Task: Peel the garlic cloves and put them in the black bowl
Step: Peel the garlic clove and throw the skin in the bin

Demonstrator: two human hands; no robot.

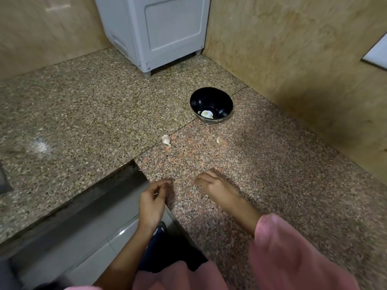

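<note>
One unpeeled garlic clove point(166, 140) lies on the granite bench point(83, 114), between the hands and the one black bowl point(211, 97), probably next for peeling. The bowl holds pale peeled cloves point(206, 114), perhaps two. One small scrap point(218, 140) lies nearby. The left hand point(151, 203) has a narrow grip, thumb meeting fingertips; whether it holds anything I cannot tell. The right hand point(217, 189) rests loosely curled and apparently empty.
</note>
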